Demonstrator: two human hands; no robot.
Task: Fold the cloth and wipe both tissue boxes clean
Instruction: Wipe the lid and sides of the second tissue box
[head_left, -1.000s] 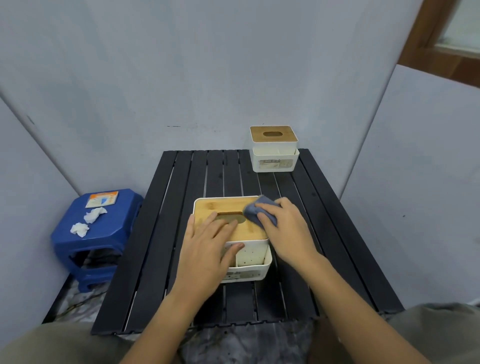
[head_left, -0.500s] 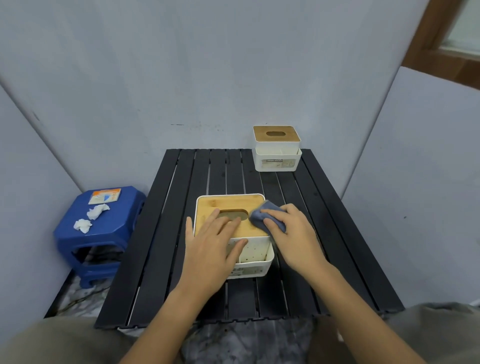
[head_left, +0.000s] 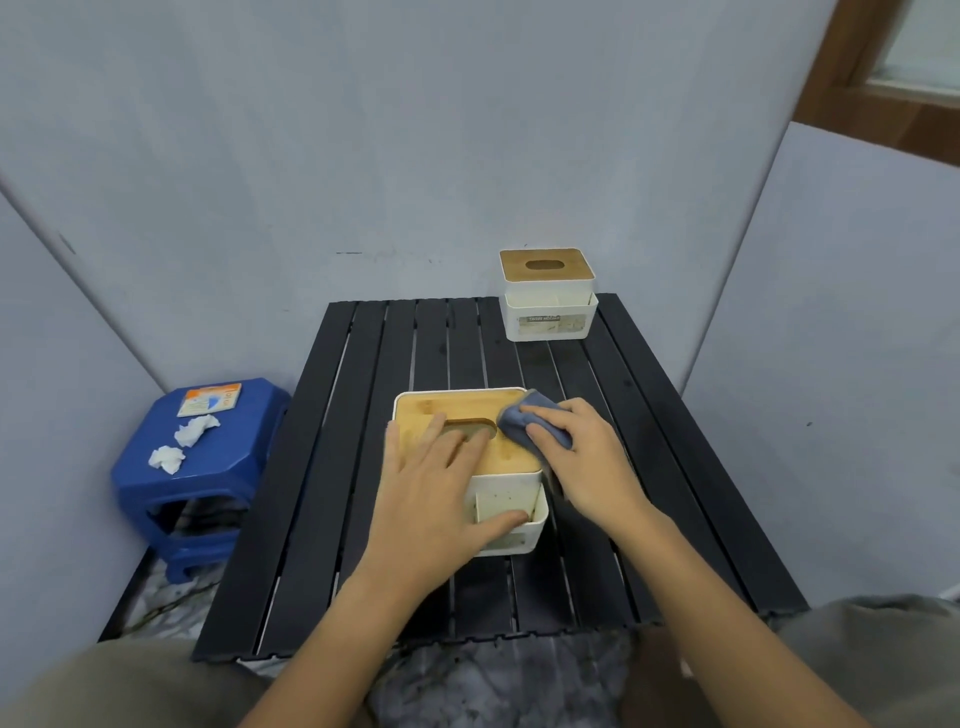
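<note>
Wiping the near box lid; the far one waits.
Left hand (head_left: 436, 499) lies flat on the near box (head_left: 511, 535), steadying it; beside it, right hand (head_left: 582, 457) presses the cloth (head_left: 519, 418) at the lid's edge, where it may slide off. Far box (head_left: 548, 312) stands beyond, unwiped.

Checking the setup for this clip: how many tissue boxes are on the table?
2. The near tissue box sits at the table's centre under both hands; the far tissue box stands at the back right edge.

Left hand (head_left: 434, 499) steadies the near tissue box (head_left: 511, 480) while right hand (head_left: 589, 460) presses the cloth (head_left: 514, 420) on its lid.
</note>
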